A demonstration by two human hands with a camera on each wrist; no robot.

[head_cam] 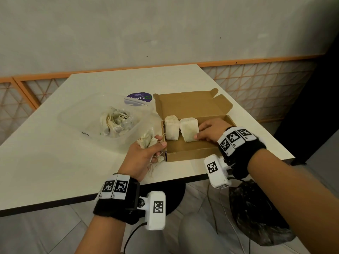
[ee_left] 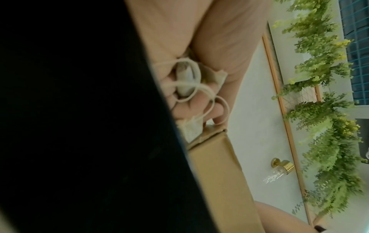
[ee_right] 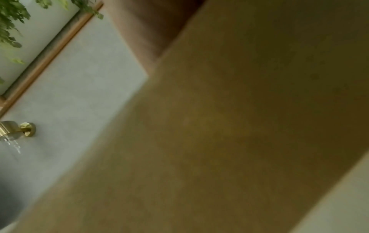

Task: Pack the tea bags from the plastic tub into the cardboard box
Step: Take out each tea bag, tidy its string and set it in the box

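An open cardboard box (head_cam: 185,153) lies on the white table, lid flap tilted back. Two tea bags stand upright in its left end: one (head_cam: 171,130) at the far left, another (head_cam: 189,132) beside it. My right hand (head_cam: 211,132) is inside the box, thumb and fingers holding that second bag. My left hand (head_cam: 146,154) grips a bunch of tea bags (head_cam: 147,141) just left of the box's front corner; their strings (ee_left: 191,93) loop over my fingers in the left wrist view. The clear plastic tub (head_cam: 88,116) to the left holds a pile of tea bags (head_cam: 115,121).
A purple round sticker (head_cam: 140,99) lies on the table (head_cam: 55,162) behind the tub. The table's front edge is near my wrists, with a black pedestal base below. A wall with orange lattice trim (head_cam: 256,88) runs behind. The right wrist view shows mostly the box's cardboard wall (ee_right: 239,126).
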